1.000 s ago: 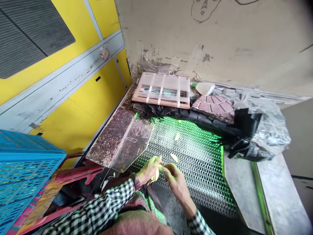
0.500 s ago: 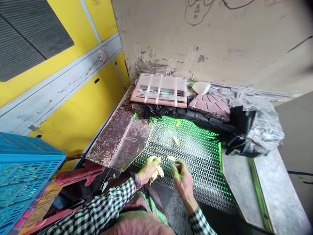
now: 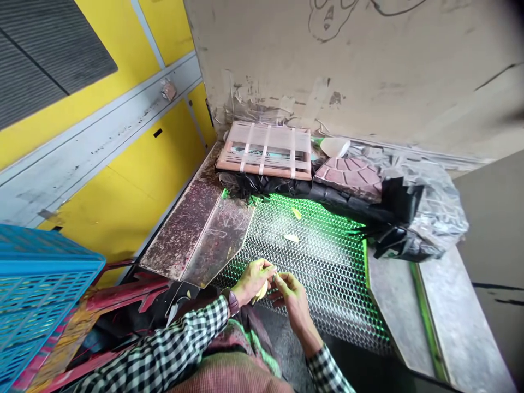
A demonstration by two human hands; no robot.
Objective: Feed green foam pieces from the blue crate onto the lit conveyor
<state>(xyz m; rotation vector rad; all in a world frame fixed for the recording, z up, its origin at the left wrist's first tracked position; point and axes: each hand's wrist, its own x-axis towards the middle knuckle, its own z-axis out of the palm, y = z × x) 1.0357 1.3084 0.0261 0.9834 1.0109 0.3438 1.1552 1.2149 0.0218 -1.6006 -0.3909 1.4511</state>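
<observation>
**Q:** What is the state of the hands at the station?

**A:** The left hand [image 3: 251, 282] is curling closed around a pale yellow strip [image 3: 262, 292], holding it low against the palm. The right hand [image 3: 292, 300] is working narrow, its thumb and fingertips [image 3: 279, 278] pinching in just beside the left fingers. I cannot confirm the strip's material, as the fingers are hiding most of it.

**Q:** Where is the strip located?

**A:** It is staying in the left hand's grip, above the near edge of a hexagonal wire mesh [image 3: 319, 273] that is glowing green. One small yellow scrap [image 3: 296, 213] and another [image 3: 291, 237] are lying on the mesh toward its far edge, well apart from the hands.

**Q:** And the surroundings?

**A:** A scratched metal plate [image 3: 216, 234] is slanting along the mesh's left edge. Black plastic sheeting [image 3: 278, 188] is running along the far edge, with a strapped wooden frame [image 3: 264, 151] and a reddish segmented slab [image 3: 347, 177] resting on it. Crumpled clear plastic [image 3: 440, 213] is bunching toward the far right corner. A blue plastic crate [image 3: 41, 278] is sitting at the left, beside a red metal frame [image 3: 123, 289]. A checked sleeve [image 3: 164, 338] is covering the left forearm, and a dark band [image 3: 232, 302] is circling that wrist.
</observation>
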